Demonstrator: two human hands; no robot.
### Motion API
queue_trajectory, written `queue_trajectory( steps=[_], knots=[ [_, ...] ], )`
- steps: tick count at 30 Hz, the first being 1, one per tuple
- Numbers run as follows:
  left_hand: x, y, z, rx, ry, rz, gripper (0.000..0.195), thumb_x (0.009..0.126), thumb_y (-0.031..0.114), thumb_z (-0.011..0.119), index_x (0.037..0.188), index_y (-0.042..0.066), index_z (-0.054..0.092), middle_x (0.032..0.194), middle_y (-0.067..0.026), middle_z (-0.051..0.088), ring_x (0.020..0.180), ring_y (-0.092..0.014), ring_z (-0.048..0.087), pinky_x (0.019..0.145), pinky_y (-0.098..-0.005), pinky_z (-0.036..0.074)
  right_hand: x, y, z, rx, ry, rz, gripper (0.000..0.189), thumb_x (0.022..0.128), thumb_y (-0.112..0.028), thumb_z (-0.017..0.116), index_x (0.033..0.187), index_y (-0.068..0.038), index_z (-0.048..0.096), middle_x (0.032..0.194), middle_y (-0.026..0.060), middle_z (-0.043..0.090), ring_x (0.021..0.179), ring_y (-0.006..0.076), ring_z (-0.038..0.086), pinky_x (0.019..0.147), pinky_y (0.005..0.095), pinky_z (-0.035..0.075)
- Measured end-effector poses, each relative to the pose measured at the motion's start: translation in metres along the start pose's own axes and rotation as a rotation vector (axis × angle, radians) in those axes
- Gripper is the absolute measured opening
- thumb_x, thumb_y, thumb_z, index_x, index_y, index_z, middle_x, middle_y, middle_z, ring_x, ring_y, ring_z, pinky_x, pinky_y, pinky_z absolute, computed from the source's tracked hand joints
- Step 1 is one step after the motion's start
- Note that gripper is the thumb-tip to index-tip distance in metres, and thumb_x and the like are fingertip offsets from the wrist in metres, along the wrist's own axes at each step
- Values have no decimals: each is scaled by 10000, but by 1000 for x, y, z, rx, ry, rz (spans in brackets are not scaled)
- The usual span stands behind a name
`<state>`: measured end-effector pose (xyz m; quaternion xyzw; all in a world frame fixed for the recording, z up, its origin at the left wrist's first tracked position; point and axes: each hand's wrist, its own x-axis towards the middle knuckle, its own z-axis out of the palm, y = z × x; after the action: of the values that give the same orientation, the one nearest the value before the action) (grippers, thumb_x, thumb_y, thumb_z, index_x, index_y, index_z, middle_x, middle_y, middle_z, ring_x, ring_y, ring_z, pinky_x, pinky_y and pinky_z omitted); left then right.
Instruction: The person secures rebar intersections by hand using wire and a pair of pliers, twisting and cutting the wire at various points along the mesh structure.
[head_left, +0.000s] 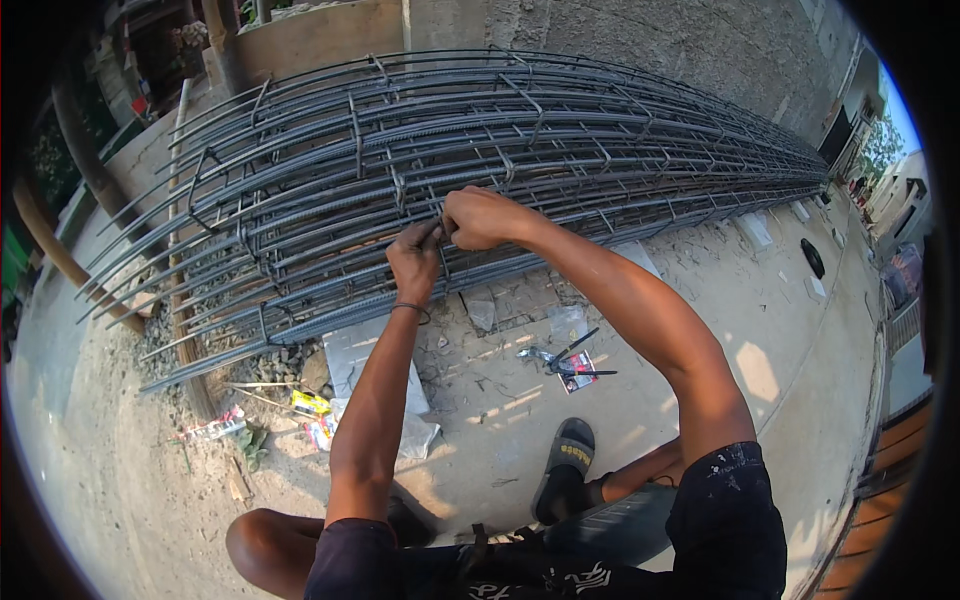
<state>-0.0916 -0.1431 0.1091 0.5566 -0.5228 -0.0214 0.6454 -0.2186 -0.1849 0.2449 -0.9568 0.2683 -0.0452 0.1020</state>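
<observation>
A long stack of steel rebar cages (360, 180) with square stirrups lies across the view before me. My left hand (415, 251) is at the near middle of the stack, its fingertips pinched together by a bar. Close beside it, almost touching, my right hand (478, 217) is curled in a fist. What lies between the fingers is too small to tell, perhaps thin wire. On the ground, below and to the right of my hands, black-handled pliers or nippers (561, 362) rest partly on a printed card (577, 373).
A rough concrete wall (600, 37) stands behind the cages. Wooden poles (180, 330) are at the left, one under the bar ends. Gravel, plastic bags (416, 435), wrappers (311, 403) and wire scraps litter the ground. My sandalled foot (566, 465) is below the pliers.
</observation>
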Motion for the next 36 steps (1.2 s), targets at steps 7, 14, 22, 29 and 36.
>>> queue_trajectory(
  steps=[7,14,22,29,36],
  knots=[
    [-10,-12,-8,106,-17,98,263,713,168,718,801,-49,599,728,-155,654,659,-243,650,598,-335,478,11,-35,26,-340,190,-267,149,692,-180,631,752,-73,716,783,154,676,785,315,661,672,417,513],
    [-13,-43,7,200,37,93,259,785,233,692,862,-2,616,765,-114,645,702,-215,627,619,-341,466,4,-31,9,-304,240,-171,144,690,-179,635,726,-59,706,789,152,678,798,306,657,672,416,516],
    [3,-13,-7,-155,-100,-274,239,913,196,559,882,-27,638,770,-93,643,696,-144,574,659,-304,456,-82,24,44,114,772,-286,248,796,-252,642,873,-19,600,765,129,623,702,306,621,642,408,498],
    [9,-14,-20,-127,-144,-231,250,898,213,605,841,-25,654,773,-77,643,729,-119,566,706,-282,445,-216,158,209,-371,-754,231,133,645,-127,722,763,-69,699,836,108,690,801,255,669,656,367,536],
    [10,-11,-15,-286,-83,-260,240,878,200,636,827,-32,669,758,-74,653,702,-102,568,672,-265,448,-265,194,269,-155,-549,277,523,567,-111,782,1046,-53,582,1087,154,593,974,318,592,757,390,515]
  ],
)
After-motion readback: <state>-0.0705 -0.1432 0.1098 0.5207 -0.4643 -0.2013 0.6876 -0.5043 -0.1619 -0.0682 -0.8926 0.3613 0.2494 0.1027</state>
